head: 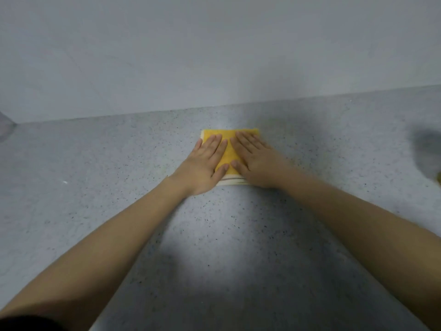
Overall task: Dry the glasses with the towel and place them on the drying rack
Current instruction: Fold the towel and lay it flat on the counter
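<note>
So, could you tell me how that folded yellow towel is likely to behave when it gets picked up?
The towel looks like soft cloth folded flat, so it will probably droop and unfold if lifted by one edge. It seems light. Both hands, left hand and right hand, lie flat on it; pushed, it may slide or bunch on the smooth counter.

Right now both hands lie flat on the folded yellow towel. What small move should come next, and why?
Probably lift the towel off the counter with one of the hands. The left hand and the right hand only press it flat, palms down and fingers spread, so nothing is gripped. No glass or drying rack shows in this view, so the towel has to be in hand first.
</note>
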The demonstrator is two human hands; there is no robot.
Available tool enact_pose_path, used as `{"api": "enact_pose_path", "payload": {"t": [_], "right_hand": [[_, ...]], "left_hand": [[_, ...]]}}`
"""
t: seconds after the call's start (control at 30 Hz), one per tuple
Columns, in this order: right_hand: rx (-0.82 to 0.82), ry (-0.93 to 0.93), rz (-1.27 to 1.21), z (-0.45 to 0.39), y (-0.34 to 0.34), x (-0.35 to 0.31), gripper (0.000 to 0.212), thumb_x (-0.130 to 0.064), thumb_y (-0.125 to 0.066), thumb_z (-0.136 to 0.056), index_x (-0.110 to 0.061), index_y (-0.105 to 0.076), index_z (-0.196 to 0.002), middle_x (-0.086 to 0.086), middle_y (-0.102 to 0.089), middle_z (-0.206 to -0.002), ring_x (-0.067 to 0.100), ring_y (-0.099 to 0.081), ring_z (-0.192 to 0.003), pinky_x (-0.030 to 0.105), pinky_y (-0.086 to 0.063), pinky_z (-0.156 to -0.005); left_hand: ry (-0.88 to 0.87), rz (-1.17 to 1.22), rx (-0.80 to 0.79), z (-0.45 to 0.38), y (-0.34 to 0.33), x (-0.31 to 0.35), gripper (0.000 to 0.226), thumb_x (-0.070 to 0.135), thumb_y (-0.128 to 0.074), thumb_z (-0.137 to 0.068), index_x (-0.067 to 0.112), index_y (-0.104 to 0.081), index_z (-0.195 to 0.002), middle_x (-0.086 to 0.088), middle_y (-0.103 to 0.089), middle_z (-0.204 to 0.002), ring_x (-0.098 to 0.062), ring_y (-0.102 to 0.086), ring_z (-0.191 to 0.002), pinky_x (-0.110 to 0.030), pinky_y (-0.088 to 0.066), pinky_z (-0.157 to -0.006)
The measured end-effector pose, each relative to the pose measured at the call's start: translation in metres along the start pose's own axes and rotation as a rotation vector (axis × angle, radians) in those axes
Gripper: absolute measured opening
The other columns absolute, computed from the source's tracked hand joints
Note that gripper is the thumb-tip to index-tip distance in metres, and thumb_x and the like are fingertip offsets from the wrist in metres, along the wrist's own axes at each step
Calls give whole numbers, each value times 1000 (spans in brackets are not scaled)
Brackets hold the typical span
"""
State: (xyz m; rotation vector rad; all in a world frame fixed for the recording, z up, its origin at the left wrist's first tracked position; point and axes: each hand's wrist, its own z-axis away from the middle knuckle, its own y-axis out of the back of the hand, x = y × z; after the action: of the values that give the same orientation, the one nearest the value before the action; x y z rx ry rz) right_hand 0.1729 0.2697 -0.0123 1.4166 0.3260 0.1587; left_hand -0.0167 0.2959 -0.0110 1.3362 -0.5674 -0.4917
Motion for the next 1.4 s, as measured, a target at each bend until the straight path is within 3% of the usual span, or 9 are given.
{"api": "enact_pose_path", "payload": {"t": [0.17, 0.3, 0.37, 0.57, 0.67, 0.8, 1.07, 1.2, 1.4], "right_hand": [[-19, 33, -15, 28, -6, -4, 95, -67, 20, -77, -8, -2, -149, 12, 0, -158, 22, 2, -146, 35, 8, -117], [40, 14, -39, 81, -17, -11, 78, -53, -1, -95, -1, -39, -139, 19, -38, -146, 32, -34, -137, 45, -21, -115], [62, 10, -69, 117, -25, -13, 71, -51, -10, -97, -2, -38, -140, 18, -38, -146, 30, -32, -138, 44, -20, -111], [125, -5, -112, 169, -30, 8, 63, -50, -15, -98, -6, -27, -142, 14, -33, -149, 23, -20, -141, 40, -16, -114], [112, -77, -92, 153, -20, 43, 64, -50, -13, -99, -5, -26, -142, 15, -31, -149, 21, -17, -142, 37, -10, -116], [113, -178, -64, 118, -7, 89, 71, -51, -9, -98, -1, -32, -141, 18, -36, -147, 25, -25, -139, 35, -7, -115], [179, -356, -125, 67, -2, 146, 79, -52, 1, -86, -6, -8, -148, 12, -6, -158, 23, -2, -146, 31, 7, -116], [169, -373, -135, 73, 2, 142, 81, -52, 5, -84, -4, -6, -148, 14, -4, -158, 24, 0, -146, 31, 8, -116], [134, -372, -146, 138, -11, 121, 83, -57, 10, -90, -2, -15, -146, 16, -14, -156, 23, -5, -144, 34, 5, -118]], "left_hand": [[-49, 76, 0, 26, -8, 22, 87, 64, 3, -89, 6, -2, -153, -10, 9, -160, -21, 11, -149, -32, 19, -118], [-102, 42, 81, 60, -24, 59, 76, 53, -10, -101, -3, -27, -149, -21, -21, -157, -36, -18, -146, -48, -3, -120], [-121, 31, 98, 78, -34, 86, 72, 51, -18, -101, -2, -32, -147, -24, -29, -155, -37, -22, -146, -52, -10, -120], [-212, 74, 60, 81, -41, 131, 74, 55, -15, -101, 4, -8, -154, -15, -11, -161, -29, -5, -149, -45, -2, -119], [-242, 63, 23, 30, -32, 132, 74, 55, -13, -101, 5, -5, -155, -15, -8, -161, -28, -3, -150, -43, 1, -120], [-276, 40, -22, -47, -17, 129, 76, 55, -15, -99, 0, -24, -151, -21, -23, -158, -34, -16, -148, -48, -3, -122], [-267, -1, -40, -149, 6, 130, 83, 56, 4, -87, 8, -5, -155, -12, 0, -164, -24, 5, -151, -37, 15, -119], [-244, -15, -74, -146, 8, 137, 67, 48, -11, -101, 9, -2, -155, -12, 4, -164, -23, 9, -151, -38, 16, -118], [-272, -23, -116, -92, -5, 177, 87, 54, 14, -81, 10, 1, -154, -13, 7, -163, -25, 10, -151, -39, 21, -116]]}}
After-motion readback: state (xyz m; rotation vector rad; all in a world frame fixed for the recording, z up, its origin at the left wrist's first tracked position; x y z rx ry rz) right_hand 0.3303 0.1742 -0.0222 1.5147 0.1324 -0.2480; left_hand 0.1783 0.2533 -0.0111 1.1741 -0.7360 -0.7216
